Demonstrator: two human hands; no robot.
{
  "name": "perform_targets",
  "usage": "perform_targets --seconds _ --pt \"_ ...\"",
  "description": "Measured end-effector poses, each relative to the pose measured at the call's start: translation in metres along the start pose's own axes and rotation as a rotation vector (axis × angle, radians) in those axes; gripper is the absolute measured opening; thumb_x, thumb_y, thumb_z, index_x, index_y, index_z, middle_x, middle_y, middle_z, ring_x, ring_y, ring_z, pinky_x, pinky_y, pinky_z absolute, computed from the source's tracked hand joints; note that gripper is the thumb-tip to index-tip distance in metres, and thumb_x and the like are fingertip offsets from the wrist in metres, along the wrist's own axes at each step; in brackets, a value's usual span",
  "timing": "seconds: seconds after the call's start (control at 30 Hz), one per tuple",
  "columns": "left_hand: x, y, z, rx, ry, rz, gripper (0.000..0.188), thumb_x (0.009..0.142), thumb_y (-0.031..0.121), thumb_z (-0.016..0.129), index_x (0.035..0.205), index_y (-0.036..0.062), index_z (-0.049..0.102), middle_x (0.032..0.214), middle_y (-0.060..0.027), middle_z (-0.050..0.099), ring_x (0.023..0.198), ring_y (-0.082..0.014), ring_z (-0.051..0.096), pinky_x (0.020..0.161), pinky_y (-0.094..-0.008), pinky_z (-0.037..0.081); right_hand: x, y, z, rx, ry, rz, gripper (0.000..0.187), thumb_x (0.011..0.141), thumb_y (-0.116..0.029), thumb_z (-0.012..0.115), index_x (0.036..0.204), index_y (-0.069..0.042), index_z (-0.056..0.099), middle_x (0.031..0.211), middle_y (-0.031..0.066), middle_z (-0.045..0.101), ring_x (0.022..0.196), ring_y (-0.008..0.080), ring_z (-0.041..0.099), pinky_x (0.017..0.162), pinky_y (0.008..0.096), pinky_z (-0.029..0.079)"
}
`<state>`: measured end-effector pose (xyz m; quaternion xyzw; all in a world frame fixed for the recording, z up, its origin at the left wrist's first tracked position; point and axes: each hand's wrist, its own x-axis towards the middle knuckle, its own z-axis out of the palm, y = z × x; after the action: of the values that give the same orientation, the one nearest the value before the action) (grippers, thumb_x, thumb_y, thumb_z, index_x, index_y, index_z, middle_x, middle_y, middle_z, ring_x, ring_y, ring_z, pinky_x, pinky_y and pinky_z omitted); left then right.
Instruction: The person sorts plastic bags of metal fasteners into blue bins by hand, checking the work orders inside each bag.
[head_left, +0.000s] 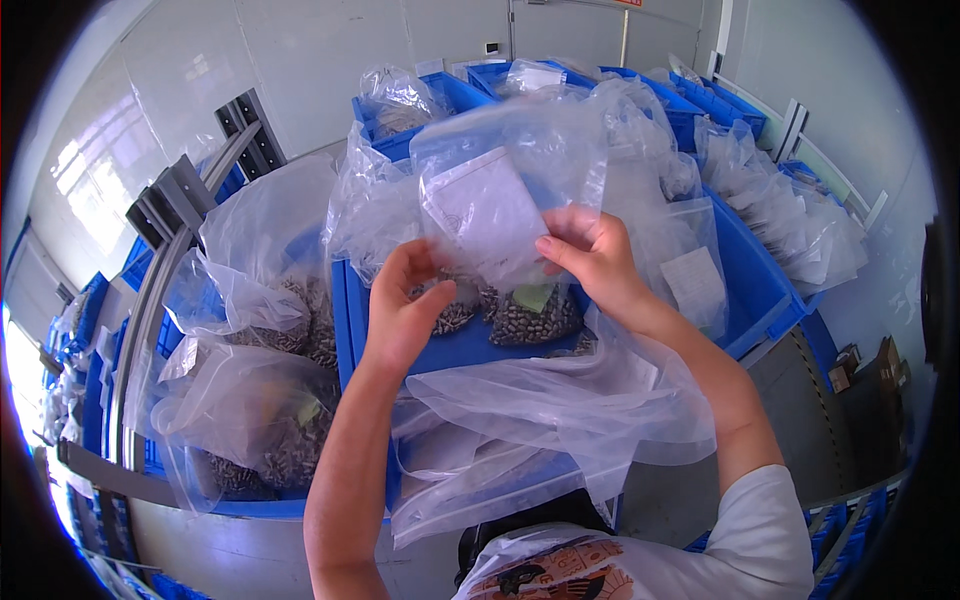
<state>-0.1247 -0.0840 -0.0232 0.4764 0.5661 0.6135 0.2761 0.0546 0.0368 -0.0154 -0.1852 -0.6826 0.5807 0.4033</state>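
A clear plastic bag [565, 150] with a folded white paper [485, 205] in it is raised in front of me, above the blue bins. My right hand [600, 262] pinches its lower right side, thumb at the paper's edge. Close to the bag's lower left side is my left hand [405, 305], thumb and curled fingers apart, nothing visible between them. Beneath, bags of small dark metal parts [535, 318] lie in a blue bin [345, 330], one with a green slip [532, 297]. Loose clear bags [540, 395] drape over the bin's near end.
On the left, another bin holds bags of metal parts [295, 440]. More blue bins [735, 260] with bagged goods stand right and behind. A metal rail [165, 310] runs along the left; cardboard pieces [850, 365] sit at the right.
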Motion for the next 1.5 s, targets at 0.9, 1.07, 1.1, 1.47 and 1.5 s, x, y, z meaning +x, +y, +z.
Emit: perform_targets --seconds 0.9,1.07,1.1,1.47,1.5 --pt "-0.02 -0.037 0.018 0.438 -0.717 -0.474 0.05 0.081 0.033 0.054 0.114 -0.0031 0.043 0.105 -0.0168 0.054 0.093 -0.0219 0.052 0.075 -0.0301 0.042 0.015 0.016 -0.035 -0.661 -0.127 0.039 0.019 0.063 -0.003 0.066 0.077 -0.003 0.053 0.071 0.0046 0.058 0.068 0.0128 0.057 0.06 0.0248 0.045" --pt "-0.022 -0.009 0.026 0.767 -1.111 -0.411 0.055 0.082 0.047 0.043 0.104 -0.0018 0.052 0.094 -0.0198 0.057 0.088 -0.0285 0.054 0.073 -0.0338 0.042 0.003 0.004 -0.026 -1.294 0.055 -0.033 0.022 0.06 -0.011 0.069 0.073 -0.004 0.053 0.071 0.0064 0.059 0.067 0.0181 0.058 0.059 0.027 0.045" --pt "-0.024 -0.011 0.025 0.713 -1.08 -0.366 0.054 0.082 0.046 0.043 0.106 -0.0008 0.052 0.097 -0.0195 0.056 0.091 -0.0289 0.053 0.076 -0.0334 0.041 0.004 0.0 -0.021 -1.259 0.178 -0.126 0.022 0.059 -0.013 0.07 0.071 -0.005 0.053 0.07 0.007 0.058 0.068 0.0196 0.058 0.059 0.0283 0.044" --pt "-0.018 -0.018 0.028 0.516 -1.171 -0.387 0.049 0.083 0.041 0.041 0.115 0.0038 0.049 0.116 -0.0172 0.048 0.111 -0.0266 0.042 0.093 -0.0304 0.031 0.005 0.031 0.0 -1.065 -0.882 0.559 0.035 0.079 -0.036 0.052 0.082 -0.002 0.063 0.07 0.0105 0.062 0.063 0.0174 0.06 0.058 0.0292 0.046" --pt "-0.015 -0.022 0.025 0.429 -1.168 -0.423 0.05 0.083 0.041 0.041 0.115 0.0031 0.049 0.117 -0.0162 0.048 0.112 -0.0248 0.041 0.094 -0.0302 0.03 0.007 0.032 0.0 -0.993 -0.83 0.595 0.038 0.08 -0.037 0.051 0.079 -0.001 0.062 0.07 0.0104 0.062 0.063 0.0172 0.06 0.058 0.0289 0.046"
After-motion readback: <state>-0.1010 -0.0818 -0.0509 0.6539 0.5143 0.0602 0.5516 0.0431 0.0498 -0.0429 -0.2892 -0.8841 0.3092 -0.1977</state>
